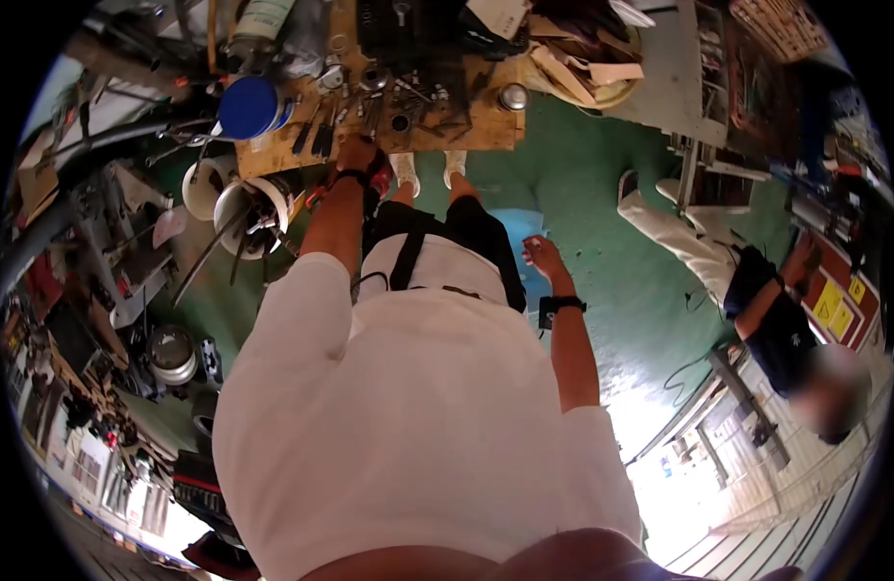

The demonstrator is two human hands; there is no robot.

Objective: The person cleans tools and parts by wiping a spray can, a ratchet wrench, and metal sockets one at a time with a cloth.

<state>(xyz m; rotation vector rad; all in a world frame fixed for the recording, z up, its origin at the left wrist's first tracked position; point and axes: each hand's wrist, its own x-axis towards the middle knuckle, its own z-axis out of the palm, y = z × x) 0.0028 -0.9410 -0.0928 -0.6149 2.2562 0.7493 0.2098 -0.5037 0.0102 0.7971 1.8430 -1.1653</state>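
My left hand [358, 155] is closed at the front edge of the wooden workbench [466, 137]. Red parts of an object [381, 177] show beside and below it, mostly hidden by the hand and wrist, so I cannot make out its kind. Just beyond the hand lie dark-handled tools [323, 138], sockets and other small metal parts. A blue-lidded tub [248, 108] stands to their left. My right hand [541, 254] hangs beside my right hip, fingers loosely bent and apart, with nothing visible in it.
White buckets [236, 208] holding rods and tools stand left of my legs. A basin of scrap pieces [587, 73] sits at the bench's right. Another person [757, 290] stands at the far right. A silver can [513, 96] rests near the bench's right edge.
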